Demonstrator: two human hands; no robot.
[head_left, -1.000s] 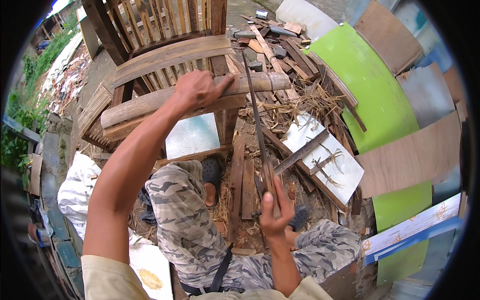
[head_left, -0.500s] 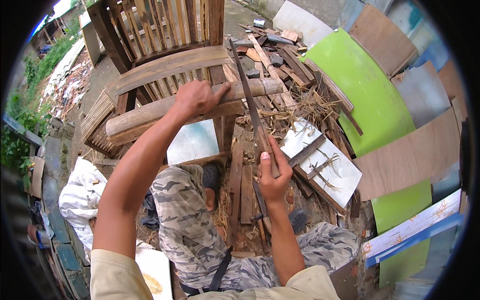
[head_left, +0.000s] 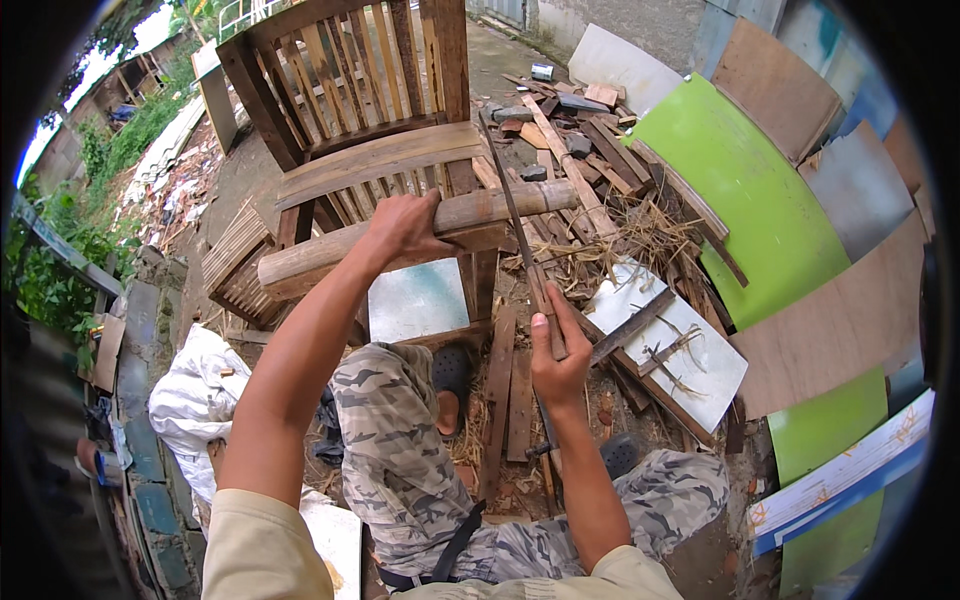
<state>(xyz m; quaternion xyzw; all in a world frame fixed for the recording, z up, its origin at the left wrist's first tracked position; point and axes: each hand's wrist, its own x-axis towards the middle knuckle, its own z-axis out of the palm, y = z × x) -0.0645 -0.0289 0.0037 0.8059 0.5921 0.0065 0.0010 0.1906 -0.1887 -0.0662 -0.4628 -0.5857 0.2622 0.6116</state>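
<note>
The left hand (head_left: 405, 226), fingers clasping a rounded bamboo pole (head_left: 325, 256), could be cut should the saw (head_left: 522, 238), gripped in the right hand (head_left: 560, 352), skip leftward off its curve.

- Plain daylight falls over the yard from above, bright but soft, with no hard-edged shadows that I can make out.
- Up at the far left, the sky (head_left: 150, 32) burns out to white.
- The green sheet (head_left: 740, 200) glows strongly, with a faint pale sheen.
- The white cloth (head_left: 195, 385) catches much light and loses some detail in its folds.
- It is dimmer under the bench (head_left: 380, 160), where the shade is gentle.
- The log (head_left: 320, 252) and the saw (head_left: 513, 200) look fairly crisp.
- The plywood (head_left: 840, 315) bows toward the rim.
- Far left, the dark wall (head_left: 50, 400) smears, and black rounds off the corners.
</note>
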